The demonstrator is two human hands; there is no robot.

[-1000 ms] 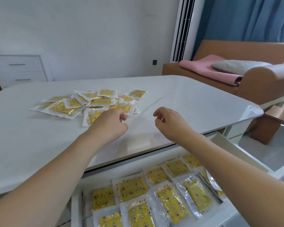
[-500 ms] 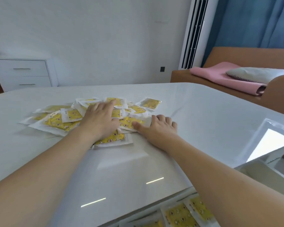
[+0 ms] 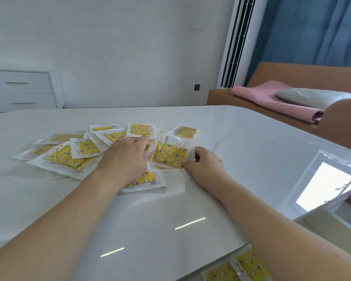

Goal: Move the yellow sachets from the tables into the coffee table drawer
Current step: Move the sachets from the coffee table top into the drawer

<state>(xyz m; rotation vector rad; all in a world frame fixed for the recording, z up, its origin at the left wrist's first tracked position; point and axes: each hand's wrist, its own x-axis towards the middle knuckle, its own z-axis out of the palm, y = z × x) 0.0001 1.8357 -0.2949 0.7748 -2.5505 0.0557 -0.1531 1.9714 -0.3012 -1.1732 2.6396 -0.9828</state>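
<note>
A flat yellow plastic sachet with small star and moon pictures (image 3: 170, 157) is pinched at its 3 o'clock edge by the right hand (image 3: 206, 162); the grip is closed on it, with thumb below and fingers curled behind. The sachet is lifted a little and tilted. The left hand (image 3: 125, 159) is laid flat on the heap of yellow sachets (image 3: 69, 157), fingers nearly straight, its grip open. The heap is spread on the shiny white table (image 3: 241, 151), toward 10 o'clock from the hands. Some sachets are hidden under the left hand. At 5 o'clock, more yellow sachets in the drawer (image 3: 239, 267) are seen, cut off by the bottom edge and partly covered by the right arm.
</note>
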